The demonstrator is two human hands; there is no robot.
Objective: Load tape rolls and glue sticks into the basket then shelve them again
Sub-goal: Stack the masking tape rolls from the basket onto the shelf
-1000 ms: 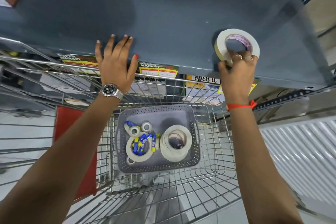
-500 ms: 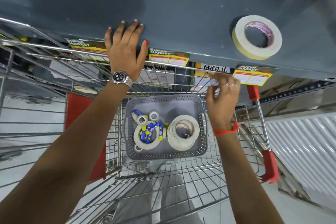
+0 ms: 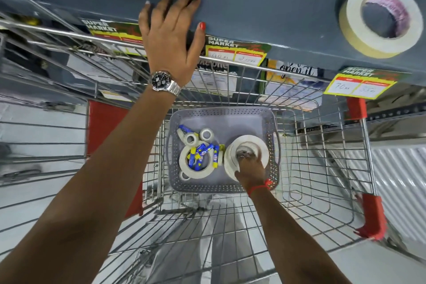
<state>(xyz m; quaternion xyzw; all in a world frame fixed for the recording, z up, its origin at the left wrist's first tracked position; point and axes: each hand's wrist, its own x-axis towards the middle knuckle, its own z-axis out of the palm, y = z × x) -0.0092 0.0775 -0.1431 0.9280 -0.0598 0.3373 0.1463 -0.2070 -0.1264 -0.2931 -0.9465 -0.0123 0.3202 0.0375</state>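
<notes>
A grey perforated basket (image 3: pixel 221 113) sits inside a wire shopping cart. It holds a stack of wide cream tape rolls (image 3: pixel 247 143) on the right, another wide roll (image 3: pixel 184 163), small white rolls (image 3: pixel 206 134) and several blue-and-yellow glue sticks (image 3: pixel 201 152). My right hand (image 3: pixel 250 167) reaches down into the basket, fingers inside the core of the stacked rolls and thumb on the outer edge. My left hand (image 3: pixel 171 34) lies flat, fingers spread, on the grey shelf (image 3: pixel 265 2). One cream tape roll (image 3: pixel 378 19) lies flat on the shelf at the right.
The wire cart (image 3: pixel 322 191) has red corner guards (image 3: pixel 373 217) and a red panel (image 3: pixel 106 122) on the left. Price labels (image 3: pixel 235 52) hang along the shelf's front edge. A lower shelf with printed items shows behind the cart's rim.
My right hand let go of the tape roll on the shelf, dropped down into the basket and closed on the stacked rolls. My left hand stayed on the shelf.
</notes>
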